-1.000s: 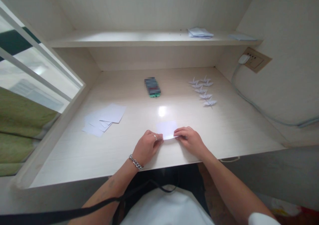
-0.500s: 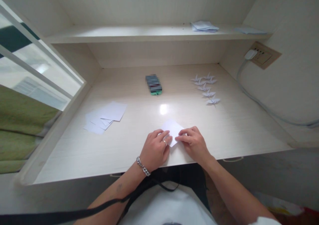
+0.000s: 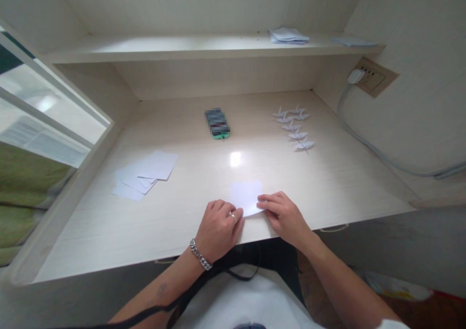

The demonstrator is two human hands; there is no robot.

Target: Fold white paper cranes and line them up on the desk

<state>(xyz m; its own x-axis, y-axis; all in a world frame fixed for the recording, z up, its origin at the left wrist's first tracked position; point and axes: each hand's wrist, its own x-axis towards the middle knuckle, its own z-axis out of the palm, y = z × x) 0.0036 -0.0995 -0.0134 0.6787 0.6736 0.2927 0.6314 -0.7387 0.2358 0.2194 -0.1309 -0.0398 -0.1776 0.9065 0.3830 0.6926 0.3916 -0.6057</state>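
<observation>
A square sheet of white paper lies near the desk's front edge, one side toward me. At its lower left corner, my left hand, with a ring and a chain bracelet, pinches the paper between thumb and fingers. My right hand grips the lower right corner, fingertips on top. Parts of both corners are hidden under the fingers. Several folded paper cranes stand at the back right. Off to the left, loose white paper squares overlap in a fanned pile.
A blurred phone-like object with a green end rests toward the back of the desk. Folded papers sit on the shelf above. A white plug with a grey cable runs from the wall socket down the right side.
The paper has turned from a diamond to a squared position, one edge now facing me. Both hands have shifted to its lower corners. The whole view has moved slightly.
</observation>
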